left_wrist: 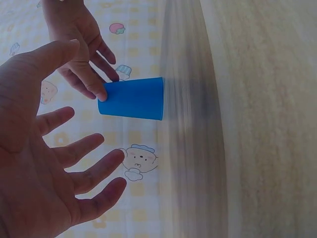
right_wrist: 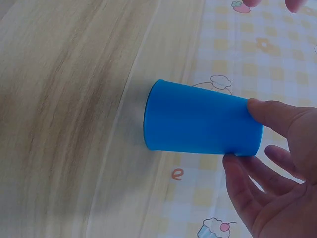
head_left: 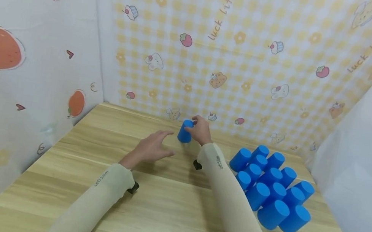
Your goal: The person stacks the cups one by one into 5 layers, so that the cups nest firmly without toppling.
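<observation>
A blue cup [head_left: 185, 132] stands upside down near the back edge of the wooden table. My right hand [head_left: 201, 130] pinches it near its narrow top end, with the thumb on one side and fingers on the other, as the right wrist view shows on the cup [right_wrist: 203, 121]. To the left, my left hand [head_left: 153, 147] hovers over the table with fingers spread and thumb apart, holding nothing. In the left wrist view that left hand [left_wrist: 54, 148] lies a short way from the cup [left_wrist: 132, 98].
Several more blue cups [head_left: 271, 177] stand upside down, grouped closely on the right of the wooden table [head_left: 162, 205]. A yellow checked cloth [head_left: 193, 55] hangs behind the table. White cloths [head_left: 27, 113] hang at both sides.
</observation>
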`<state>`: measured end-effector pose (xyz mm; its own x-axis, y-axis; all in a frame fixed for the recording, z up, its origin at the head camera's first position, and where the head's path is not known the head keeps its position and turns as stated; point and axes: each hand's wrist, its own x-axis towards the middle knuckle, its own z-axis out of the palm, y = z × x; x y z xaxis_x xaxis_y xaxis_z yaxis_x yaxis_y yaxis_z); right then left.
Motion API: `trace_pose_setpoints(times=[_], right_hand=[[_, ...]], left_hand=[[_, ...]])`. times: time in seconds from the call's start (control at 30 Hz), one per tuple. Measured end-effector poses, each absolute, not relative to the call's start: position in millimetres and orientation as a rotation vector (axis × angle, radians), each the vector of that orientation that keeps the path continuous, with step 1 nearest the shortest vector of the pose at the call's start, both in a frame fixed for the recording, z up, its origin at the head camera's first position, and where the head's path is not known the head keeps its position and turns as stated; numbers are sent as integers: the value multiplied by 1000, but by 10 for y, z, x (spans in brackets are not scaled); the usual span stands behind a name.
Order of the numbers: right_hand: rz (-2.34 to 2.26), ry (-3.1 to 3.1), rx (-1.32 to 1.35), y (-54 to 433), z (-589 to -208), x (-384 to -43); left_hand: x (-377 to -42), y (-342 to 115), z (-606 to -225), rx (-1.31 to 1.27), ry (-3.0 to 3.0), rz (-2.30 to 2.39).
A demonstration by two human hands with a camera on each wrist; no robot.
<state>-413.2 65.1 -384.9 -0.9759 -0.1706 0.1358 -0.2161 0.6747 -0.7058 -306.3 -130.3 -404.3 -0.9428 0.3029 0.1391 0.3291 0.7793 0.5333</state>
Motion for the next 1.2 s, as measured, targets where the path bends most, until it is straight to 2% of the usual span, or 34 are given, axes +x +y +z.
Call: trace_pose_setpoints(times=[0.37,0.87,1.2], right_hand=[[1176,-2816,312,973,-3673,-3933],[1142,-2832,345,1687,-3129,-3232],[1027,-2870,250,2300,-3196,-2901]], left_hand=[[-3095,-1115,-4022,-546,-2901,-909],[-3076,-519,-4006,-659,-2856,-1015],[-2973,-29,-4034,-774,-2783,-1179]])
